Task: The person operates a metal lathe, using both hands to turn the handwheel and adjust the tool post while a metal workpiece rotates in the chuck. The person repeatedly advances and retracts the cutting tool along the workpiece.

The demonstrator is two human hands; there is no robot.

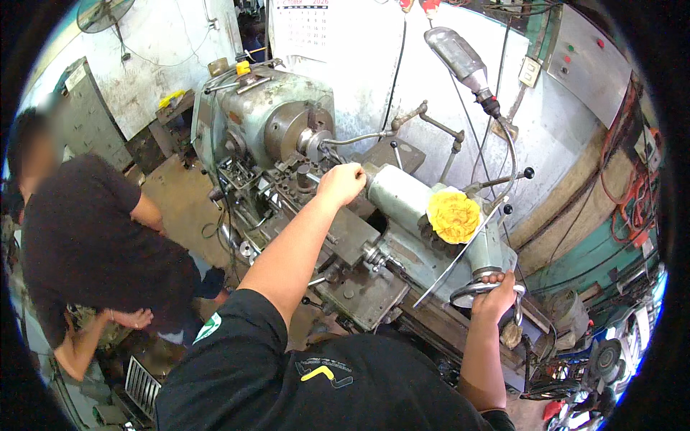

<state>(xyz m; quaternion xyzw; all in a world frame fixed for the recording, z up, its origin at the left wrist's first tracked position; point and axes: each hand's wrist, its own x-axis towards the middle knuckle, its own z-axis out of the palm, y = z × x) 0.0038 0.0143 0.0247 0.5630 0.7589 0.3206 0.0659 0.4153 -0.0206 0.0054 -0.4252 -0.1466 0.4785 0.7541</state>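
Observation:
My left hand (342, 184) is closed at the front of the lathe's tailstock (402, 188), around the rear part of a twist drill bit (330, 154). That part of the bit is hidden by the hand. The bit's front end points at a round metal workpiece (313, 140) held in the lathe chuck (287, 133). At the tailstock's rear end, my right hand (494, 296) grips the shiny handwheel (466, 293), fingers over its rim. A crumpled yellow cloth (454, 217) lies on top of the tailstock, between my hands.
The carriage and tool post (305, 179) sit in front of my left forearm. Behind the lathe hang a power drill (460, 57) and a jointed pipe (424, 115). A person in a dark shirt (86, 237) bends over at the left. Cables and tools (604, 359) crowd the lower right.

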